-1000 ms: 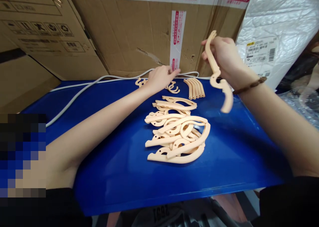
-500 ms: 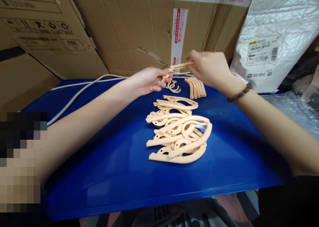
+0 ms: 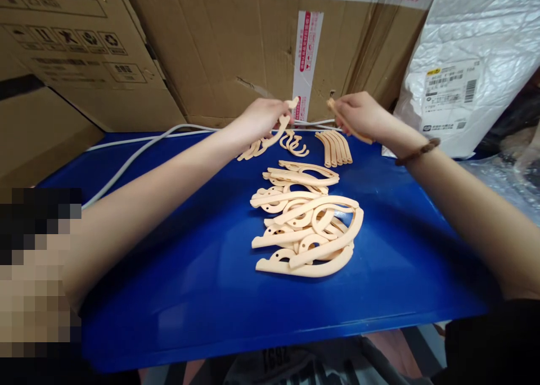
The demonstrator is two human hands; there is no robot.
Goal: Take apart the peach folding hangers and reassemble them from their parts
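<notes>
My left hand point(image 3: 270, 117) is closed on a beige plastic hanger arm point(image 3: 279, 130) that curves down from its fingers; a small rounded end also shows above them. To the right, my right hand point(image 3: 358, 113) is closed around another slim beige hanger arm, which sticks out on both sides. The two hands are apart above the table's far side. Loose hanger hooks point(image 3: 295, 144) lie just below and between them. Several hanger arms stand in a neat row point(image 3: 334, 148) under my right hand. Nearer, folded beige hangers point(image 3: 307, 233) lie in an overlapping pile.
The blue table point(image 3: 189, 295) carries everything. Large cardboard boxes point(image 3: 202, 53) stand along its back and left. A white cable point(image 3: 139, 140) runs across the far left. At right a white shipping bag point(image 3: 447, 64) leans beside clear plastic wrap point(image 3: 498, 182).
My hands have moved apart, each with a hanger arm; before, the pieces met between them. My right hand has turned its arm downward. More hanger parts now show beneath my left hand.
</notes>
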